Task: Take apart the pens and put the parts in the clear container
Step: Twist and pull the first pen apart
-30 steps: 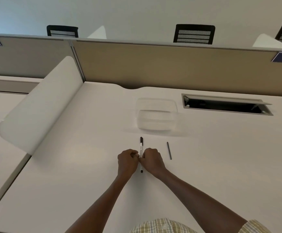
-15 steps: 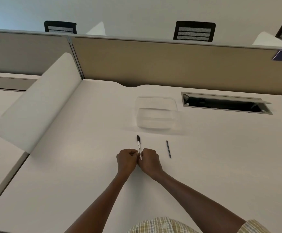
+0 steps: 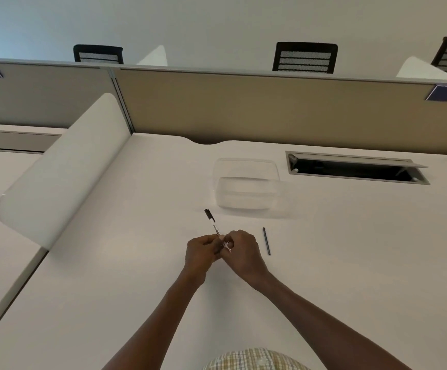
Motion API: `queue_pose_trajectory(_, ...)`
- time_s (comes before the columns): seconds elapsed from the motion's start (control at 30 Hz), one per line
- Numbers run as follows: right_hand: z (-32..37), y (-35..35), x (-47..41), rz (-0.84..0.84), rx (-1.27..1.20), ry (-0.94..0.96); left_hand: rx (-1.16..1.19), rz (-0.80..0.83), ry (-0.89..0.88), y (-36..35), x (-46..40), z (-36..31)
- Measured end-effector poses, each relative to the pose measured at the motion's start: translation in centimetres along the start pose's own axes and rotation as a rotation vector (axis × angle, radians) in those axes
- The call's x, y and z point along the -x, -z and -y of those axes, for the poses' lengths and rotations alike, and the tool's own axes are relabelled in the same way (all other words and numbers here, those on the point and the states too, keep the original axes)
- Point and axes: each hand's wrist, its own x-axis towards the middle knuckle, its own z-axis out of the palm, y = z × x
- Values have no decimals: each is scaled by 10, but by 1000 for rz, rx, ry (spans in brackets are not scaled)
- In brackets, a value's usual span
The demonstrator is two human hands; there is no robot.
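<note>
A person stood at a white desk [image 3: 110, 276] with both bare forearms reaching forward, the two hands meeting knuckle to knuckle near the middle of the desktop. The left hand [image 3: 202, 251] and the right hand [image 3: 242, 249] each had their fingers curled around the near end of a white pen [image 3: 215, 227], pinching it between them. The pen pointed away from the person and leaned to the left, its black end sticking out beyond the fingers. Just to the right of the right hand, apart from it, a thin dark rod [image 3: 266, 241] lay flat on the desk, pointing away from the person. Farther back, beyond the hands, sat the clear container [image 3: 246, 206], see-through and hard to make out against the white surface; whether anything lay inside could not be told. To its right was a long dark cable slot [image 3: 355, 169] set into the desk. A tan partition [image 3: 270, 110] ran across the back.
</note>
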Motion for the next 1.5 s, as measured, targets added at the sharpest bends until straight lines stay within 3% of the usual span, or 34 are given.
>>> queue_pose_trajectory(0.17, 0, 24, 0, 80, -171, -67, 148, -43, -30, 1, 7, -12)
queue_pose_trajectory(0.33, 2, 45, 8, 503, -532, -285, 324, -53, 7, 4, 10, -24)
queue_pose_trajectory(0.47, 3, 56, 12, 695, -804, -422, 342, -10, -1, 3, 15, -32)
queue_pose_trajectory(0.7, 17, 67, 11, 630, -976, -484, 281, 149, -22, -1, 28, -40)
queue_pose_trajectory(0.97, 24, 80, 6, 813, -1185, -524, 363, 217, 2, -4, 28, -53)
queue_pose_trajectory(1.03, 28, 80, 6, 777, -1149, -555, 358, 200, -20, -4, 28, -53)
queue_pose_trajectory(1.2, 42, 71, 4, 502, -837, -525, 336, 36, -93, -12, 31, -51)
queue_pose_trajectory(1.33, 53, 70, 1, 306, -634, -422, 389, -88, -125, -22, 31, -50)
queue_pose_trajectory(1.5, 61, 61, 5, -94, 156, -12, 532, -184, -107, -36, 32, -60)
